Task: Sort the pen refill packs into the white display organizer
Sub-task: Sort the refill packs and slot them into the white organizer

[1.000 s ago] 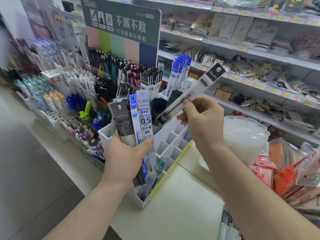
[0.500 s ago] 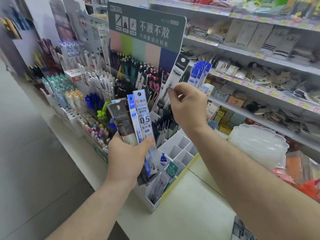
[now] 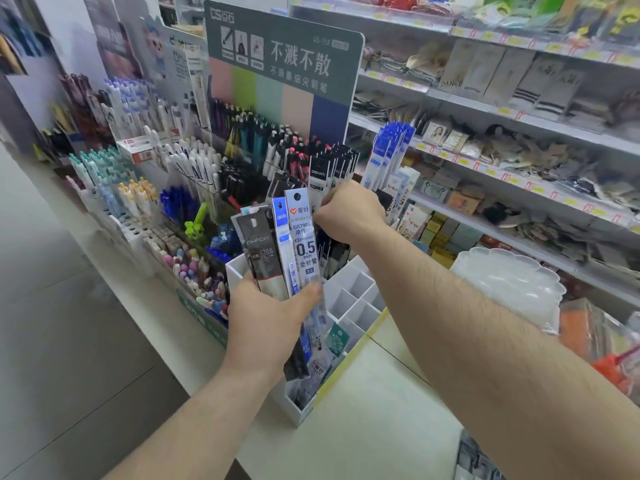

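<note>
Left hand (image 3: 268,320), frame centre: grip clamped on fanned refill packs (image 3: 277,251). Right hand (image 3: 349,211) pinches black pack (image 3: 320,181) over white organizer (image 3: 360,299) rear slots. Packs look light, flat, slippery; take mid-body edges.

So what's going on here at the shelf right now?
A person is sorting pen refill packs at a shop display. The left hand grips a fanned bundle of refill packs upright over the white display organizer, whose near compartments are partly open. The right hand reaches into the back rows, its fingers curled round a black-topped pack among the standing black packs. Whether that pack is fully seated cannot be told.
</note>
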Motion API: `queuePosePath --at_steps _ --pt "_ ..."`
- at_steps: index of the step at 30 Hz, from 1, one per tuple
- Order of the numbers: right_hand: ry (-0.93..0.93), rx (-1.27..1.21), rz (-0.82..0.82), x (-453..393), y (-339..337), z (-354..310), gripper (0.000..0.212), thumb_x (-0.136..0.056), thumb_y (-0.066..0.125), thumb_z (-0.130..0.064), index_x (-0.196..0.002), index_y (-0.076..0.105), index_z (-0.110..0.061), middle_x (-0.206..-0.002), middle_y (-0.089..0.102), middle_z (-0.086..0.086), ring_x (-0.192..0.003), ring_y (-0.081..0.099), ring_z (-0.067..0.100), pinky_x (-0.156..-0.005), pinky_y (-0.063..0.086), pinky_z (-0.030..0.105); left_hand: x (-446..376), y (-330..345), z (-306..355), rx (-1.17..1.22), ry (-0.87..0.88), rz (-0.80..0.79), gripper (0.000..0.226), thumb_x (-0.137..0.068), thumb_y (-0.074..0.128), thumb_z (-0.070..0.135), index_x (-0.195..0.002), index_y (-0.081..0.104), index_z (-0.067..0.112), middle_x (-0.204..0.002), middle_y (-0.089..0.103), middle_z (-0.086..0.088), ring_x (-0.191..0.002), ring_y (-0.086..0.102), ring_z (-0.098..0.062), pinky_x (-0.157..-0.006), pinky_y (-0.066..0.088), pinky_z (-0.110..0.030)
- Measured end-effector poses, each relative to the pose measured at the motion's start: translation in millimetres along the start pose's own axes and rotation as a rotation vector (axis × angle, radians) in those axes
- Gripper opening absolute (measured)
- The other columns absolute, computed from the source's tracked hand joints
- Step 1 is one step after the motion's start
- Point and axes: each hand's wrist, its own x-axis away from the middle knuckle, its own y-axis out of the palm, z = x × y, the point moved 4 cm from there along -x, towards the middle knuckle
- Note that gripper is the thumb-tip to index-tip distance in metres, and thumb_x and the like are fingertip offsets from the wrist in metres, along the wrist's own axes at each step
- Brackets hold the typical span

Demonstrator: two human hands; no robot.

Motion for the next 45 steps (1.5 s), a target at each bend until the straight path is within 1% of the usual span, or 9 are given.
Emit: queuePosePath --at_steps 7,10,13,18,20,23,25,36,45 --pt "-0.020 -0.080 0.052 11 -18 6 0.012 -0.080 0.069 -0.033 -0.083 0.075 -0.024 -0.085 0.071 -0.007 -0.088 0.065 0.019 -0.082 0.057 0.035 4 5 1 -0.011 -0.025 -0.054 0.032 -0.076 0.084 0.015 -0.105 0.071 0.020 -0.095 0.077 0.004 -0.087 0.075 -0.019 -0.079 0.061 -0.051" --pt "-0.051 -0.418 0.177 50 -49 16 0.012 -0.088 0.066 -0.027 -0.084 0.076 -0.022 -0.077 0.068 -0.012 -0.075 0.060 0.005 -0.069 0.048 0.024 5 10 -1 0.042 -0.085 -0.135 0.030 -0.075 0.084 0.015 -0.102 0.071 0.023 -0.094 0.078 0.002 -0.087 0.075 -0.022 -0.080 0.060 -0.053" --pt "0.013 -0.771 -0.095 91 -47 33 0.019 -0.088 0.070 -0.036 -0.086 0.074 -0.017 -0.064 0.065 -0.014 -0.057 0.054 -0.003 -0.059 0.039 0.021 5 18 -2 0.105 -0.151 -0.230 0.036 -0.073 0.083 0.010 -0.106 0.072 0.017 -0.095 0.078 -0.006 -0.087 0.075 -0.030 -0.082 0.059 -0.055" --pt "0.034 -0.704 -0.245 122 -19 56 0.004 -0.083 0.075 -0.018 -0.086 0.077 -0.015 -0.093 0.073 0.018 -0.073 0.062 0.026 -0.068 0.054 0.054 12 37 -6 0.192 -0.253 -0.441 0.041 -0.079 0.073 -0.006 -0.117 0.069 0.009 -0.100 0.075 -0.016 -0.090 0.073 -0.032 -0.074 0.059 -0.042" --pt "0.065 -0.762 -0.195 124 -21 69 0.008 -0.087 0.074 -0.014 -0.081 0.079 -0.018 -0.086 0.075 0.013 -0.073 0.066 0.039 -0.068 0.057 0.052 15 41 -9 0.201 -0.289 -0.468 0.038 -0.081 0.068 -0.008 -0.116 0.069 0.006 -0.100 0.075 -0.019 -0.089 0.072 -0.034 -0.075 0.060 -0.045" --pt "0.126 -0.913 -0.073 115 -32 92 0.011 -0.090 0.070 -0.010 -0.081 0.071 -0.003 -0.067 0.063 0.007 -0.045 0.050 0.017 -0.045 0.042 0.024 11 42 -9 0.131 -0.244 -0.408 0.035 -0.085 0.063 -0.011 -0.113 0.067 0.009 -0.099 0.076 -0.013 -0.090 0.074 -0.032 -0.078 0.060 -0.051" --pt "0.185 -0.954 0.085 103 -41 110 0.017 -0.092 0.069 -0.010 -0.077 0.064 -0.002 -0.061 0.052 0.006 -0.044 0.043 0.012 -0.045 0.035 0.021 7 42 -8 0.094 -0.197 -0.357 0.034 -0.087 0.059 -0.014 -0.110 0.065 0.011 -0.093 0.077 -0.009 -0.084 0.075 -0.026 -0.074 0.062 -0.047" --pt "0.191 -0.701 0.446 9 -42 155 0.028 -0.090 0.069 -0.023 -0.063 0.065 -0.019 -0.068 0.072 0.000 -0.075 0.074 0.021 -0.078 0.059 0.053 -9 49 0 0.082 -0.135 -0.306 0.034 -0.089 0.061 -0.011 -0.109 0.065 0.016 -0.089 0.078 -0.002 -0.082 0.076 -0.020 -0.072 0.062 -0.037" --pt "0.071 -0.372 0.330 -39 -25 140 0.027 -0.096 0.065 -0.026 -0.075 0.066 -0.009 -0.077 0.069 0.011 -0.073 0.060 0.027 -0.070 0.046 0.032 -13 56 5 0.090 -0.141 -0.346 0.038 -0.090 0.060 -0.010 -0.100 0.064 0.027 -0.089 0.078 0.000 -0.082 0.076 -0.017 -0.070 0.062 -0.031"
